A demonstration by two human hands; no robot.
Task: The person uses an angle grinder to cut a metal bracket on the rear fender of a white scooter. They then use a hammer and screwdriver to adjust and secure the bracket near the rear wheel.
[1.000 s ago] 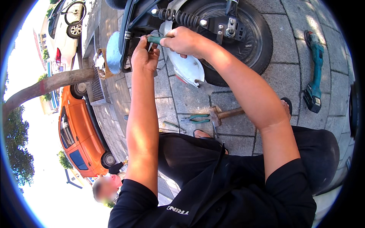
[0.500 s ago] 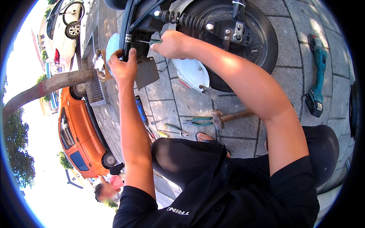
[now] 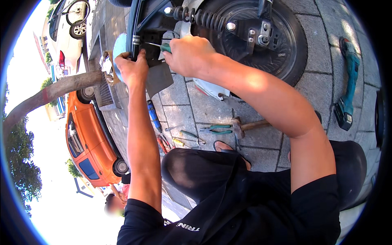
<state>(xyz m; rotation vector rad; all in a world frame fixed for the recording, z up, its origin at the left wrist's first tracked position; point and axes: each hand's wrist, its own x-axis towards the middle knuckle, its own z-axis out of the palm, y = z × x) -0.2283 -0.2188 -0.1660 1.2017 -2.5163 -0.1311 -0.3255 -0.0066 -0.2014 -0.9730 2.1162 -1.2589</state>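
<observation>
My right hand [image 3: 190,56] is closed round the green handle of a screwdriver [image 3: 165,47]. The thin shaft runs left toward a dark frame tube [image 3: 139,24] of a two-wheeled vehicle, beside a silver band [image 3: 136,40] on it. Whether the tip touches anything is too small to tell. My left hand [image 3: 132,68] grips the lower end of that tube, thumb on the right side and fingers on the left. Under it hangs a dark grey flap [image 3: 158,79]. Right of my right hand are a coil spring shock absorber [image 3: 204,18] and a black wheel [image 3: 292,49].
On the paving lie a hammer [image 3: 251,124], green-handled pliers [image 3: 216,129], a blue tool [image 3: 154,115] and several small hand tools. A teal power tool [image 3: 349,81] lies at the far right. A white panel [image 3: 212,89] rests under my right forearm. A tree trunk [image 3: 53,92] crosses the left side.
My right hand has turned on the screwdriver, with its back now more toward me. The left hand stays on the tube. The whole view has shifted slightly.
</observation>
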